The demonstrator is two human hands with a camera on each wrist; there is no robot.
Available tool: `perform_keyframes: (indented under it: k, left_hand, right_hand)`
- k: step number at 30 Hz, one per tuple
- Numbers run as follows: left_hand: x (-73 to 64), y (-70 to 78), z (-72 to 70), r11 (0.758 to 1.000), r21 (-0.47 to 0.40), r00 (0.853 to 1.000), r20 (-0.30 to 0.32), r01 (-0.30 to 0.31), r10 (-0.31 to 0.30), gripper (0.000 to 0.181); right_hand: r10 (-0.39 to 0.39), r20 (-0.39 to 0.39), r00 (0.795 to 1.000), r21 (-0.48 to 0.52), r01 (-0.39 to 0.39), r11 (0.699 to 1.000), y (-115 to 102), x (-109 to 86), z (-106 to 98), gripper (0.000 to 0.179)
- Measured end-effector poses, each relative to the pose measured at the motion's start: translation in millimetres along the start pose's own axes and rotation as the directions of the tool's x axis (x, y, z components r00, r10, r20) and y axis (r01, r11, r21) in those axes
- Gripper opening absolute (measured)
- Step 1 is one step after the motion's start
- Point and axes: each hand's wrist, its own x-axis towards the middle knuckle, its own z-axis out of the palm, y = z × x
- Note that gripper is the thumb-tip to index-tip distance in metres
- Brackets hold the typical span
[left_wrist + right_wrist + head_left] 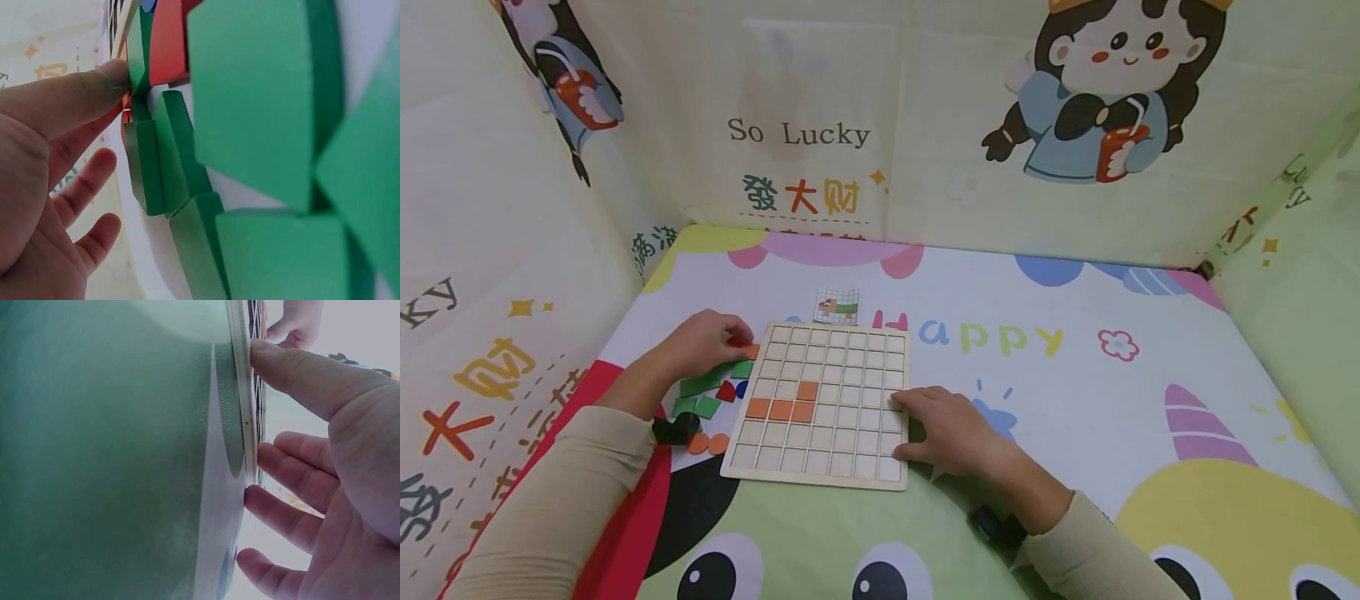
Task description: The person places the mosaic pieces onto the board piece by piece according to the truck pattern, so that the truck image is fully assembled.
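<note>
A wooden grid board (815, 483) lies on the table, with several orange square tiles (780, 410) in its cells. At its upper left edge my left hand (703, 346) pinches an orange tile (751, 352) between thumb and forefinger, the other fingers loosely bent. Below that hand lie loose green tiles (700, 382), a red tile (726, 391) and orange round pieces (708, 443). In the left wrist view, green blocks (250, 100) stand close beside the thumb. My right hand (951, 433) rests on the board's right edge, thumb and fingertips touching the rim, fingers relaxed.
A small pattern card (837, 307) with a coloured grid picture lies just beyond the board's top edge. The printed tablecloth (1075, 400) spreads to the right. Cloth walls (925, 125) with printed figures enclose the table at the back and sides.
</note>
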Motion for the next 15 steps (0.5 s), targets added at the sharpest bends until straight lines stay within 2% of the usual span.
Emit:
perform_keyframes:
  k: [9, 15]
  left_hand:
    - [0.1, -0.3, 0.9, 0.999, 0.009, 0.999, 0.010, -0.031, 0.031, 0.029]
    - [1.2, -0.9, 2.9, 0.999, 0.029, 1.000, 0.002, -0.023, 0.023, 0.031]
  right_hand:
    - [0.010, 0.005, 1.000, 0.003, -0.010, 1.000, -0.1, -0.1, 0.2, 0.067]
    - [0.014, 0.011, 1.000, 0.017, -0.014, 1.000, -0.8, -0.2, -0.1, 0.068]
